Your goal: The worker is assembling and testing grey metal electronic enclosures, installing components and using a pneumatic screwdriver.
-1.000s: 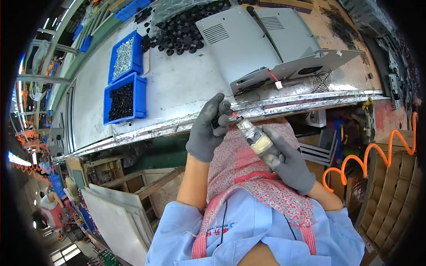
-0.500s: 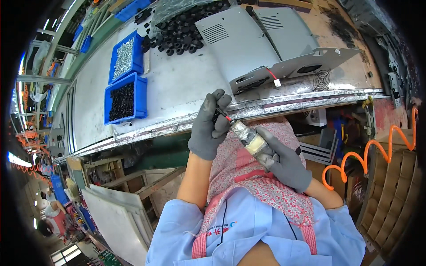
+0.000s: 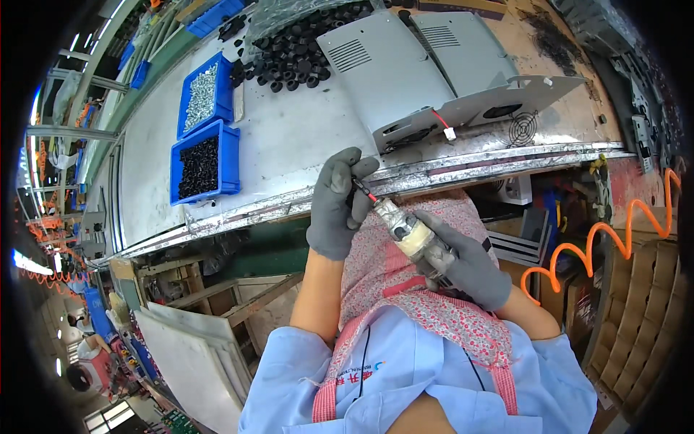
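Note:
My left hand [image 3: 335, 206], in a grey glove, is closed with its fingers curled round small black pieces [image 3: 353, 192], too small and covered to name for certain. In my right hand [image 3: 473, 267], also gloved, is a tape-wrapped power screwdriver [image 3: 412, 235], tilted up to the left. Its thin bit [image 3: 370, 194], with a red part, reaches to the left hand's fingertips. Both hands are in front of my apron, just off the bench's near edge. Beyond them, grey sheet-metal housings [image 3: 394, 69] lie on the bench, one with a red wire and white plug [image 3: 450, 134].
To the left on the bench [image 3: 289, 130] stand a blue bin [image 3: 230, 163] of small black parts and a blue bin [image 3: 227, 98] of silvery parts. Black caps [image 3: 293, 61] lie piled farther back. A coiled orange hose [image 3: 589, 249] hangs at right. Panels [image 3: 195, 347] lean below left.
My right hand has shifted slightly down and right along the screwdriver, baring more of its front. The left hand's fingers have moved a little. The orange hose has swung slightly.

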